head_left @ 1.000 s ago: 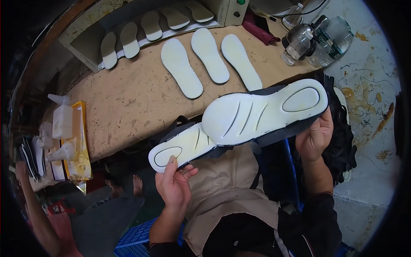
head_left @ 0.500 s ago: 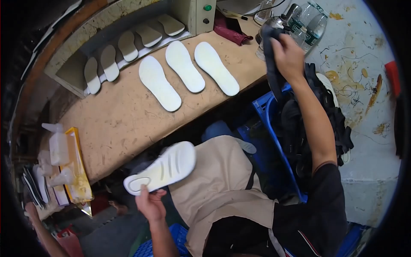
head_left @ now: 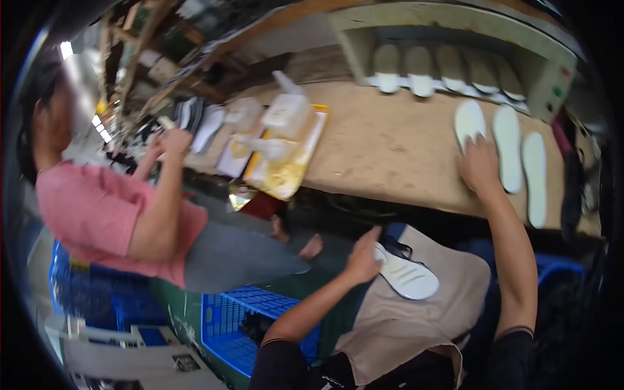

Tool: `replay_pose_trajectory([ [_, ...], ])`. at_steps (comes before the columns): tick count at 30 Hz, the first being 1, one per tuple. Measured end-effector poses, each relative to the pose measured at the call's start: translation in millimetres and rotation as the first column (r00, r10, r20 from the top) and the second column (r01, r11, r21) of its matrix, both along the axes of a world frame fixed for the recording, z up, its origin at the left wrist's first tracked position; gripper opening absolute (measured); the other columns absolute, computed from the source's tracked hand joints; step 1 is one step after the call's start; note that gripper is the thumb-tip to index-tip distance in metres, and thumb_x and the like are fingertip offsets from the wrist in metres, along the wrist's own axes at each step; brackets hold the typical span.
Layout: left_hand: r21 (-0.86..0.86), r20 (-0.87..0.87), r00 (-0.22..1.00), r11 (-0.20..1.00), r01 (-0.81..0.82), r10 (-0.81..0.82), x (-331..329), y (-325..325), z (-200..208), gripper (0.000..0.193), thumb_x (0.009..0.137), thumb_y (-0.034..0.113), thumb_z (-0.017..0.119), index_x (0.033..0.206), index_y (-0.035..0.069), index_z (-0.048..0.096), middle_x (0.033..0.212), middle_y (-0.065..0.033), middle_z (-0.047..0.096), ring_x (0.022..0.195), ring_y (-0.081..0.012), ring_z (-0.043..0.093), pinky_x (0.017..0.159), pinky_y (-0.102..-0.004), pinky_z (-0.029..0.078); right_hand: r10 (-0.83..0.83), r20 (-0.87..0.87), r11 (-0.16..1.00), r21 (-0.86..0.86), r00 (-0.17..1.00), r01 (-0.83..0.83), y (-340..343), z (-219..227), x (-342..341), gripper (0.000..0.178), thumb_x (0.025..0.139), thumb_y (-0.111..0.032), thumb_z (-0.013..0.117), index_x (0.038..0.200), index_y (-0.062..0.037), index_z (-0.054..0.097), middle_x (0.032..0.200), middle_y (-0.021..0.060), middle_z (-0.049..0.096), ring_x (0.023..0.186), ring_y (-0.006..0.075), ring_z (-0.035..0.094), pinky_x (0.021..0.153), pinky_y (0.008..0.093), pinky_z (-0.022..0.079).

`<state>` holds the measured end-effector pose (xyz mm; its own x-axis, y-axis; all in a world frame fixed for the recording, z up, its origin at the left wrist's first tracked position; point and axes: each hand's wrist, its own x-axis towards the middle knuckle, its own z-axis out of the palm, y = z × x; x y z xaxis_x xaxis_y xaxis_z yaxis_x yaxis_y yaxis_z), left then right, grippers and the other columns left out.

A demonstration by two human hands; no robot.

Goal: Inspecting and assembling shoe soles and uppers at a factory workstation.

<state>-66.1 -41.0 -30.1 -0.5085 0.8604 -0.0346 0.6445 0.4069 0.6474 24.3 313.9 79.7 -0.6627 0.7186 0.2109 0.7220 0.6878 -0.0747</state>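
Observation:
My left hand [head_left: 364,257] holds a white ridged shoe sole [head_left: 411,278] by one end over my lap. Dark straps [head_left: 396,248] lie against the sole's upper side; whether they are attached to it I cannot tell. Out over the bench, my right hand [head_left: 480,165] has its fingers on the lower end of a flat white insole [head_left: 469,121], which partly hides beneath them. Beside it lie a second insole [head_left: 507,149] and a third insole [head_left: 535,181]. A beige apron [head_left: 448,260] covers my lap.
A heater-like box [head_left: 357,49] at the back holds several insoles [head_left: 419,71]. A tray [head_left: 312,153] with a plastic container [head_left: 286,116] stands on the bench [head_left: 383,149]. To the left sits a person in a pink top [head_left: 97,208]. A blue crate [head_left: 247,331] is on the floor.
The view has turned left, bringing the person and crate into sight. My right hand has left the dark strap piece and reached an insole. Dark straps now show by the left hand's sole.

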Motion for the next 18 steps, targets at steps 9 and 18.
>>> replay_pose_trajectory([
  [9, -0.399, 0.23, 0.834, 0.733, 0.551, -0.502, 25, 81, 57, 0.045, 0.084, 0.022, 0.065, 0.124, 0.0, 0.062, 0.117, -0.0188, 0.066, 0.116, -0.0357, 0.059, 0.107, -0.0478, 0.04, 0.478, -0.18, 0.867, -0.062, 0.86, -0.495, -87, 24, 65, 0.046, 0.081, 0.002, 0.06, 0.127, -0.0004, 0.06, 0.132, 0.019, 0.061, 0.118, 0.0405, 0.058, 0.106, 0.043, 0.042],
  [18, -0.172, 0.051, 0.452, 0.438, 0.882, -0.891, 76, 119, 7, 0.037, 0.083, 0.032, 0.071, 0.105, 0.002, 0.067, 0.099, -0.0146, 0.065, 0.09, -0.032, 0.062, 0.086, -0.0403, 0.048, -0.58, -0.583, 0.12, -0.753, 0.57, -0.647, -90, 30, 179, 0.059, 0.087, -0.015, 0.06, 0.141, 0.0066, 0.047, 0.126, 0.0174, 0.064, 0.107, 0.0234, 0.063, 0.094, 0.0299, 0.047],
])
